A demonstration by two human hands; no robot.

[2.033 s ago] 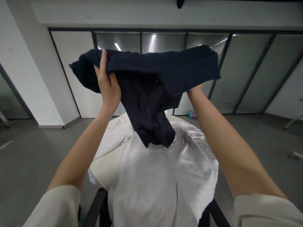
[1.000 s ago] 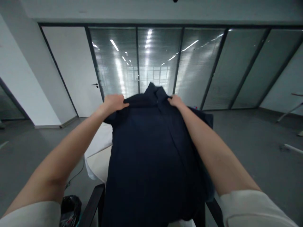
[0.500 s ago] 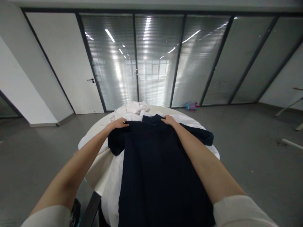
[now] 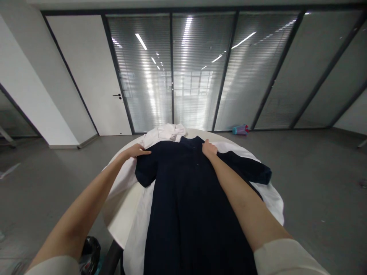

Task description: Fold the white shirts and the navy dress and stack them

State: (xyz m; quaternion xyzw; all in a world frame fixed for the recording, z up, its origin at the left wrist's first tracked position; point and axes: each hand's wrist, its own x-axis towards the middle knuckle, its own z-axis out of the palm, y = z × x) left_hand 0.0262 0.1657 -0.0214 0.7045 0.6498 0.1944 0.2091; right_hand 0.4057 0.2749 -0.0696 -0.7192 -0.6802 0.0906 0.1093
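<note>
Holding a dark navy, short-sleeved shirt of soft matt cloth (image 4: 183,198) by its top with both hands, probably to draw the shoulder line level and ease creases out of the front. Pinching the cloth near one sleeve with the fingers of the left hand (image 4: 136,151), thumb over the top, remaining fingertips tucked out of sight; gripping just beside the low dark collar (image 4: 191,140) with the fingers of the right hand (image 4: 209,148), curled together and clamped on the shoulder fabric. Laid lengthwise, collar away and body running out of view at the bottom, perhaps to bring both shoulders within easy reach. Spread over smooth white cloth (image 4: 140,225) on a round off-white desk (image 4: 123,210), likely for flat support. At the far edge, a crumpled pale pinkish-white cloth (image 4: 169,132), seemingly out of the way there; cannot tell whether joined to the white cloth. Relative to the fingers: neckline between both hands, nearer the right; one short sleeve just below the left fingers; the other stretched out past the right forearm; main body below both hands, partly hidden by that forearm.
</note>
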